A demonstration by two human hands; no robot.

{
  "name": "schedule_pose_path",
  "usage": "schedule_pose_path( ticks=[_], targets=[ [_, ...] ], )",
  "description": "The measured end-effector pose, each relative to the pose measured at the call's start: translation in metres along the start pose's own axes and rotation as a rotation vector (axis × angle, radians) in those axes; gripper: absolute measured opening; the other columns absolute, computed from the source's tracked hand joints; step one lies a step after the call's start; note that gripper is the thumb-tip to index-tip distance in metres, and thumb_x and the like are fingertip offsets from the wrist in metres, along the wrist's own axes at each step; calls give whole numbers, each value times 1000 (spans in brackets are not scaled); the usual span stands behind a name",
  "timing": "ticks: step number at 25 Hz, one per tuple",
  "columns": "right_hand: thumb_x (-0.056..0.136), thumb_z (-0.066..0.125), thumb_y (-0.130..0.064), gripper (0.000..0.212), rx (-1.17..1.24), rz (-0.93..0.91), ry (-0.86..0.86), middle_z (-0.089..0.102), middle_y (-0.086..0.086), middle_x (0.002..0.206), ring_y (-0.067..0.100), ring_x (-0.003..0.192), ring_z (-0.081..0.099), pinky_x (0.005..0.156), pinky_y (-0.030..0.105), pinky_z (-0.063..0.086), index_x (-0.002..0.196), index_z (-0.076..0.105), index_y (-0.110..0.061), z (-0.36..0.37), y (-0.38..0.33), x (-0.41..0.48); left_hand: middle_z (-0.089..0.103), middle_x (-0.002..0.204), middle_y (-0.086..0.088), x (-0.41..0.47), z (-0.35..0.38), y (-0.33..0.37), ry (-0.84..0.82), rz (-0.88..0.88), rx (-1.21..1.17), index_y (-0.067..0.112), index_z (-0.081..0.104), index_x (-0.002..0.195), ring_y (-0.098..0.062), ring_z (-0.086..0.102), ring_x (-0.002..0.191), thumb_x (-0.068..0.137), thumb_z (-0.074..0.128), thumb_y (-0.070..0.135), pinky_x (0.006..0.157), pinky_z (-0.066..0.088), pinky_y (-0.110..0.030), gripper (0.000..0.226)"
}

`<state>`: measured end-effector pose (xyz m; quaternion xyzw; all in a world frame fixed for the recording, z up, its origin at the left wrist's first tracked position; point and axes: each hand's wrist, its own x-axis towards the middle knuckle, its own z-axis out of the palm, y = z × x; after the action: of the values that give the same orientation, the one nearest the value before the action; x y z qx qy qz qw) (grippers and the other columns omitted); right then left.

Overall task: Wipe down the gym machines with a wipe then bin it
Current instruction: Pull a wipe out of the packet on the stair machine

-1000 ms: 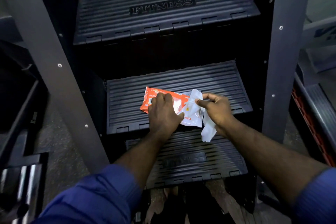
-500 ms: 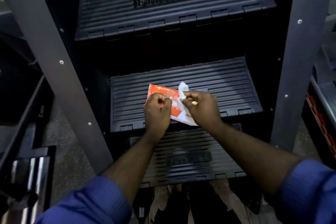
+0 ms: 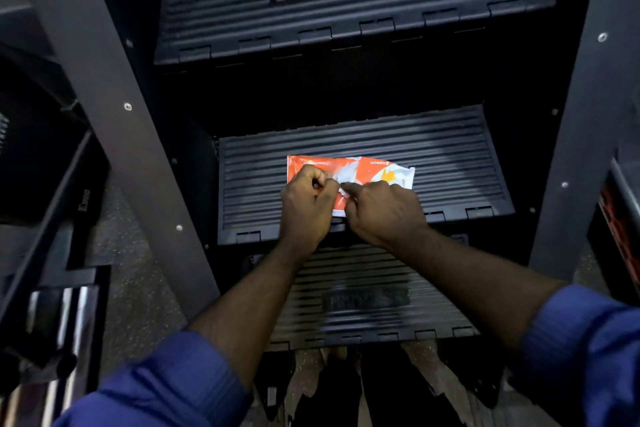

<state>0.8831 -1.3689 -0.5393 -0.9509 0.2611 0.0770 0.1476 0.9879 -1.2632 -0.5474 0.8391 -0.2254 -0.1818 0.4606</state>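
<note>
Wipe packet [image 3: 372,170] lies on the middle step [image 3: 450,163], pinched by curled fingers of left hand [image 3: 306,208] and right hand [image 3: 381,213].

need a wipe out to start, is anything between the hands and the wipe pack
Nothing visible: both the left hand and right hand are on the pack, which lies on the middle step.
</note>
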Motion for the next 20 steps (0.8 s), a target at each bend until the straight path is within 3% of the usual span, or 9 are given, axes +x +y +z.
schedule_pose_path(
  ticks=[2, 7, 8, 10, 13, 15, 18, 20],
  targets=[
    [98, 43, -42, 45, 9, -7, -134, 69, 17, 115, 41, 104, 66, 79, 41, 48, 143, 50, -40, -2, 0, 1, 55, 66, 9, 1, -2, 1, -52, 7, 30, 21, 53, 73, -2, 48, 58, 92, 66, 8, 55, 37, -16, 27],
    [100, 43, -36, 58, 206, 11, -538, 57, 24, 139, 41, 124, 57, 100, 45, 49, 156, 32, -46, -4, 4, 39, 56, 64, 10, 6, -10, 1, -83, 20, 33, 19, 55, 72, -3, 50, 57, 91, 67, 7, 54, 38, -16, 26],
    [101, 42, -37, 57, 182, -36, -509, 58, 23, 139, 40, 125, 57, 101, 46, 49, 156, 32, -48, -2, 8, 40, 55, 64, 10, 8, -11, 1, -72, 16, 40, 20, 54, 72, -2, 49, 56, 91, 67, 6, 54, 37, -14, 27],
    [101, 44, -43, 46, 198, -66, -251, 68, 12, 131, 35, 119, 63, 95, 44, 53, 146, 50, -50, 4, 19, 30, 53, 62, 12, 11, -14, 5, -33, -18, 40, 22, 52, 70, 2, 50, 55, 91, 69, 6, 54, 35, -12, 31],
    [88, 57, -58, 41, 421, 96, 188, 77, -3, 90, 23, 87, 73, 77, 35, 58, 127, 68, -49, 17, 30, 14, 55, 62, 9, 12, -15, 11, -19, -80, 31, 21, 53, 69, 4, 49, 52, 90, 69, 7, 50, 35, -11, 30],
    [85, 68, -61, 48, 411, 156, 205, 76, -5, 83, 20, 83, 72, 75, 32, 59, 131, 64, -48, 23, 29, 14, 60, 63, 3, 13, -15, 12, -24, -93, 22, 17, 57, 72, 1, 49, 51, 90, 69, 9, 48, 34, -12, 23],
    [91, 64, -60, 39, 414, 120, 124, 77, -5, 114, 24, 106, 71, 88, 37, 58, 127, 69, -46, 24, 23, 17, 67, 67, -9, 16, -15, 9, -37, -115, 2, 16, 59, 73, -4, 49, 53, 91, 69, 12, 51, 40, -22, 20],
    [96, 62, -53, 35, 421, 54, 74, 76, 0, 120, 28, 112, 68, 91, 39, 57, 128, 70, -42, 23, 19, 20, 61, 63, -5, 16, -14, 6, -38, -114, -6, 18, 56, 71, -6, 46, 53, 90, 69, 12, 52, 39, -23, 23]
  ],
)
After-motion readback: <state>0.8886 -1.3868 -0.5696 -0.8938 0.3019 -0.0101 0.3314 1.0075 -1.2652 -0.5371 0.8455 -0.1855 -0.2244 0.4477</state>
